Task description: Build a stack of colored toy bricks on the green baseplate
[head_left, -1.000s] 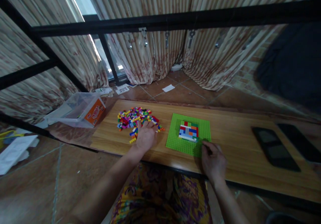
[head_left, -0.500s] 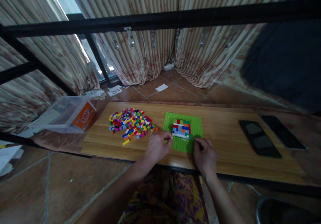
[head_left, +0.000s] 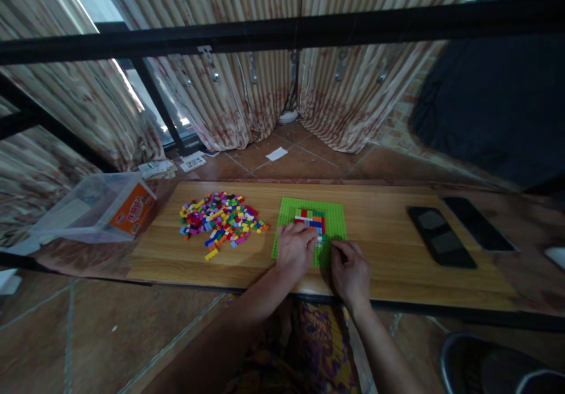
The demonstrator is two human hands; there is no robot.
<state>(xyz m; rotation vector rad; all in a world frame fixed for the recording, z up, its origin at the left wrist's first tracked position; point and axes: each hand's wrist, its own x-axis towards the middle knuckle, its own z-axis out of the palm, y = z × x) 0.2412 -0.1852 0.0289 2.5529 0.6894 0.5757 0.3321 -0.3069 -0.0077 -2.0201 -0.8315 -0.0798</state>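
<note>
Before striped curtains (head_left: 247, 100), hands (head_left: 296, 247) over green baseplate (head_left: 335, 214), wooden board (head_left: 379, 229).

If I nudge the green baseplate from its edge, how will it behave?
The green baseplate looks thin but stiff, so it would probably slide flat. The low, wide brick block on its studs seems unlikely to tip, and would likely ride along.

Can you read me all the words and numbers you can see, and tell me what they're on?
I can't read any.
Orange label on the clear box: white writing, too blurred.
White card: dark printing, too small.
Papers beside it: too blurred.
</note>
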